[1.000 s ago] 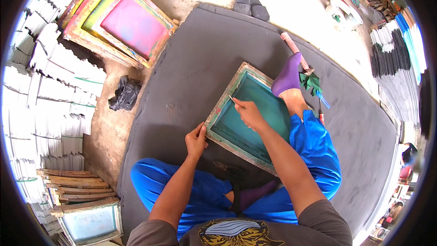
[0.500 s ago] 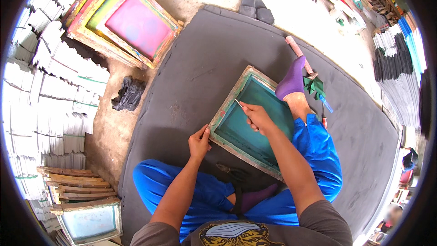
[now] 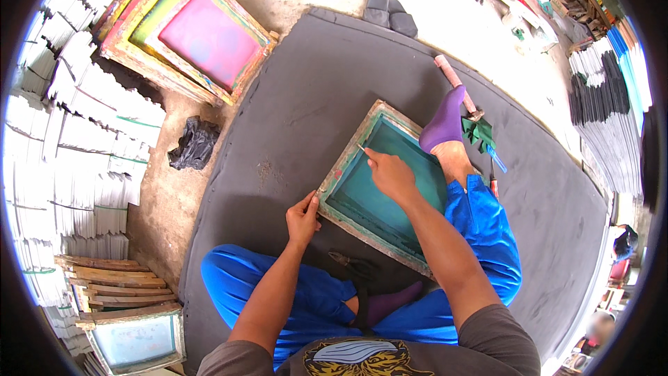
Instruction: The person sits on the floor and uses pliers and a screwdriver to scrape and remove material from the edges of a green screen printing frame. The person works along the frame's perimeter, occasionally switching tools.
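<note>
A wooden screen-printing frame (image 3: 336, 179) with teal mesh lies tilted on the dark mat in front of me. My left hand (image 3: 303, 218) pinches the frame's left corner, thumb on top. In my right hand (image 3: 391, 174) is a thin, pale-tipped tool (image 3: 361, 147), its grip hidden by my fingers; the index finger points along it, and its tip is at the inner edge of the frame's upper left side. My foot in a purple sock (image 3: 445, 124) rests against the frame's right side.
Pliers (image 3: 353, 263) lie between my legs and the frame. Beyond my foot are a hammer (image 3: 456, 82), green scraps (image 3: 478, 134) and a red-handled tool (image 3: 494, 186). Coloured screen frames (image 3: 184, 35) lean at the far left, beside stacks of white sheets (image 3: 97, 136).
My right hand has shifted slightly up and left, taking the tool tip farther up along the frame's side. The left hand stays at the corner.
</note>
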